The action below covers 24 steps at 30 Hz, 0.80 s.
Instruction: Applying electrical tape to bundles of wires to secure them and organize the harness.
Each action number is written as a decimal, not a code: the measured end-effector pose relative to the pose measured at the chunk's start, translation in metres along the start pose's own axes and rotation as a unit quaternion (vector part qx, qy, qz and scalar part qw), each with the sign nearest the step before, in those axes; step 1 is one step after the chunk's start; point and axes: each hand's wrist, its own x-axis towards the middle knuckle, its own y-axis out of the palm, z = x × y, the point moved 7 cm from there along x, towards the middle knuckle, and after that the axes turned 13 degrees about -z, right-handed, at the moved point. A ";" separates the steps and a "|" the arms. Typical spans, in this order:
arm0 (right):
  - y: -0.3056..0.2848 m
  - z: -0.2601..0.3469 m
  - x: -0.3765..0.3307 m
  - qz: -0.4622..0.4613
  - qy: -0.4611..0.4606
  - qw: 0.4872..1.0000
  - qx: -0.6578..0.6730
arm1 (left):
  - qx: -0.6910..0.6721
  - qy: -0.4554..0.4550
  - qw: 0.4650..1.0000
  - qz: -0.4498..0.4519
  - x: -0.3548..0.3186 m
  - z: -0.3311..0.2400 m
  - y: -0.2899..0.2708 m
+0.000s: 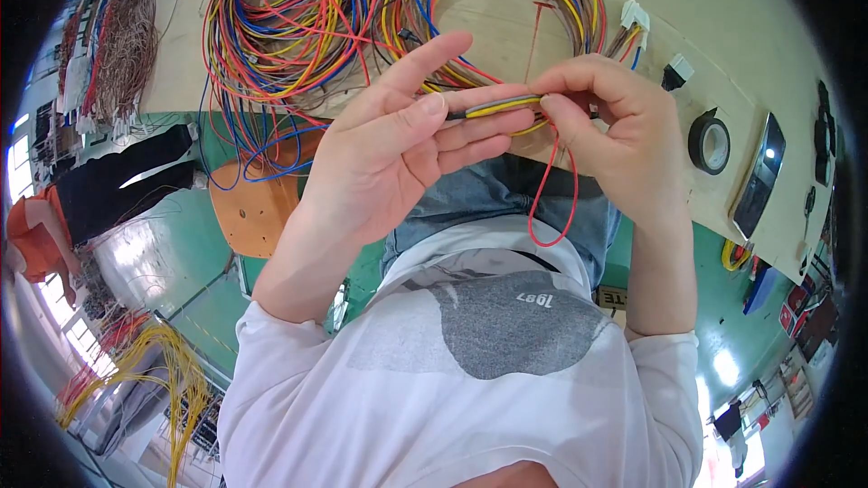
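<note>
A short bundle of yellow, grey and black wires (502, 107) lies across the fingers of my left hand (384, 140). That hand is turned palm up; its thumb presses the bundle's black-wrapped end while the forefinger points away. My right hand (610, 126) pinches the same bundle farther right between thumb and forefinger. From under the right fingertips hangs a loop of red wire (535, 217) over my lap. Just beyond my hands, a large coil of mixed-colour wires (597, 9) rests on the table, with white connectors (635, 14) at its right.
Another tangled wire coil (217, 45) lies at the table's far left. Rightward are a black connector (675, 72), a roll of black tape (710, 144) and a phone (759, 176). An orange-brown wooden stool (258, 217) stands left of me. A person in orange (41, 239) is farther left.
</note>
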 end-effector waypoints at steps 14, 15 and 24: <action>0.002 0.018 -0.006 -0.047 -0.163 0.981 -0.091 | 0.645 0.495 0.579 -0.062 -0.008 -0.022 0.046; 0.000 0.019 -0.007 -0.060 -0.177 0.978 -0.093 | 0.640 0.499 0.582 -0.056 -0.007 -0.020 0.049; -0.107 0.010 -0.058 -0.214 -0.136 0.897 -0.361 | 0.475 0.300 0.814 -0.146 -0.001 -0.009 0.011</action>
